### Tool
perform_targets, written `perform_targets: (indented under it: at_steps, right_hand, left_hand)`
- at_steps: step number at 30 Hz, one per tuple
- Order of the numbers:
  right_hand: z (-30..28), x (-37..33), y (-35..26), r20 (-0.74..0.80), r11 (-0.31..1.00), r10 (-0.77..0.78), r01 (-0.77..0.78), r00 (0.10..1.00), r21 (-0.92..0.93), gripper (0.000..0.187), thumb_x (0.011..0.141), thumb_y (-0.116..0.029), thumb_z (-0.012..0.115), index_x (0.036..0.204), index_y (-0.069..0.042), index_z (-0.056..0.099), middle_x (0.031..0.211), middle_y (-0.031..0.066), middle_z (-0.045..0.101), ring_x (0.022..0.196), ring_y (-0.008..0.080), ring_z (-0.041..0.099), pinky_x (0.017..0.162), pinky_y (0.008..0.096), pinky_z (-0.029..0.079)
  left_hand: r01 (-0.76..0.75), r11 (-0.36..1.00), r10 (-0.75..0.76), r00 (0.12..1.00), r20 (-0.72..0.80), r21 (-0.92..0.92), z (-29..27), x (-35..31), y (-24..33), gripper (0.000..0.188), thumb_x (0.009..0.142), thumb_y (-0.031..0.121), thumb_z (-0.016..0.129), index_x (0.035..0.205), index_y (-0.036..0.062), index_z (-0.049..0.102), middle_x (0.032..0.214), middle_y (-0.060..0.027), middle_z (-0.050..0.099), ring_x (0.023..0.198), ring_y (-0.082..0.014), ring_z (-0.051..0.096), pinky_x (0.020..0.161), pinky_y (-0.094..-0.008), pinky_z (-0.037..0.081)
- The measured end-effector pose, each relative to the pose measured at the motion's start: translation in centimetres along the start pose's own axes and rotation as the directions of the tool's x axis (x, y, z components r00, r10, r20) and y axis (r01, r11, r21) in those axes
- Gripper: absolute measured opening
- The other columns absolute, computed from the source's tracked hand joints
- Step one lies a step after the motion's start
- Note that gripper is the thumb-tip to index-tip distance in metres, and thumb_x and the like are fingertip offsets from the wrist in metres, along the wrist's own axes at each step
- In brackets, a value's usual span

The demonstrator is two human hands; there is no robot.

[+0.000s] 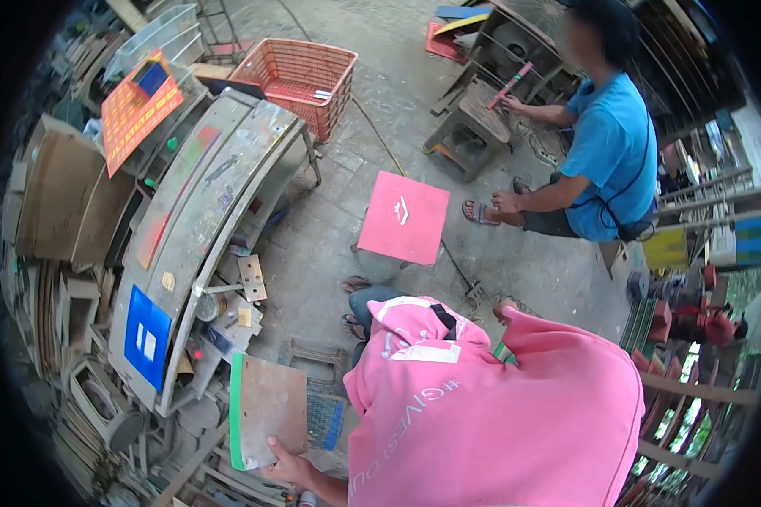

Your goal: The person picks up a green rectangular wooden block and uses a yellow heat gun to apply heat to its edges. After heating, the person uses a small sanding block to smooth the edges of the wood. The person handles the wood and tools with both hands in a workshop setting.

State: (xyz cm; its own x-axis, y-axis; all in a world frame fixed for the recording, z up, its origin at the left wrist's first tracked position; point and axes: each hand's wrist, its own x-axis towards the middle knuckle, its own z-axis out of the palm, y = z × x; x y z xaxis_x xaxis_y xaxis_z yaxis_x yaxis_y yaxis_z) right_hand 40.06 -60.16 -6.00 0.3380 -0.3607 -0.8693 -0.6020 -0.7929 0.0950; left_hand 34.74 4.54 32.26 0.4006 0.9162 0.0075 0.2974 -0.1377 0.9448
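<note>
My left hand grips a thin, light-brown board with a green strip along one edge, thumb on its face and the other fingers behind it. On the right, my right hand shows only partly beyond my pink sleeve, its fingers mostly hidden. A small green piece shows between folds of the pink cloth near it, and I cannot make out what it is. Ahead of me lies a flat pink square panel with a white mark, raised above the floor.
A worn workbench on the left bears a blue panel. Beyond it stand an orange basket and an orange perforated sheet. At right, a seated co-worker holds a pink stick over a low stool.
</note>
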Motion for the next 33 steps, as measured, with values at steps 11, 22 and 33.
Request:
perform_targets:
  at_steps: [11, 22, 33]
  right_hand:
    - [0.2, -4.2, -14.3, -0.122, 0.884, -0.453, 0.463, 0.883, 0.063, 0.046, 0.085, -0.045, 0.065, 0.108, -0.007, 0.074, 0.105, 0.0165, 0.074, 0.09, 0.0341, 0.071, 0.08, 0.0437, 0.055]
    - [-10.1, -2.5, -7.6, -0.233, 0.403, 0.049, 0.195, 0.971, 0.894, 0.017, 0.093, -0.017, 0.063, 0.092, -0.002, 0.07, 0.08, 0.0125, 0.07, 0.061, 0.021, 0.065, 0.047, 0.0367, 0.051]
    - [-2.6, 0.4, -8.4, -0.07, 0.906, -0.281, 0.288, 0.957, 0.309, 0.046, 0.083, -0.044, 0.069, 0.09, 0.002, 0.072, 0.093, 0.0227, 0.072, 0.074, 0.0313, 0.071, 0.066, 0.0456, 0.054]
  left_hand:
    - [-0.069, 0.971, 0.126, 0.962, 0.244, -0.228, 9.4, -1.0, 2.7, 0.051, 0.088, 0.021, 0.077, 0.121, -0.0134, 0.058, 0.115, -0.0205, 0.065, 0.095, -0.0262, 0.064, 0.085, -0.0409, 0.054]
    - [-0.086, 0.953, 0.187, 0.921, 0.341, -0.289, 13.7, -5.0, 3.4, 0.043, 0.085, 0.01, 0.077, 0.116, -0.0126, 0.059, 0.115, -0.0204, 0.065, 0.1, -0.0257, 0.063, 0.088, -0.0413, 0.052]
    - [-0.074, 0.959, 0.154, 0.946, 0.287, -0.272, 13.2, -7.8, 3.1, 0.042, 0.087, 0.014, 0.076, 0.114, -0.0144, 0.06, 0.108, -0.0199, 0.067, 0.089, -0.0262, 0.065, 0.08, -0.0406, 0.054]
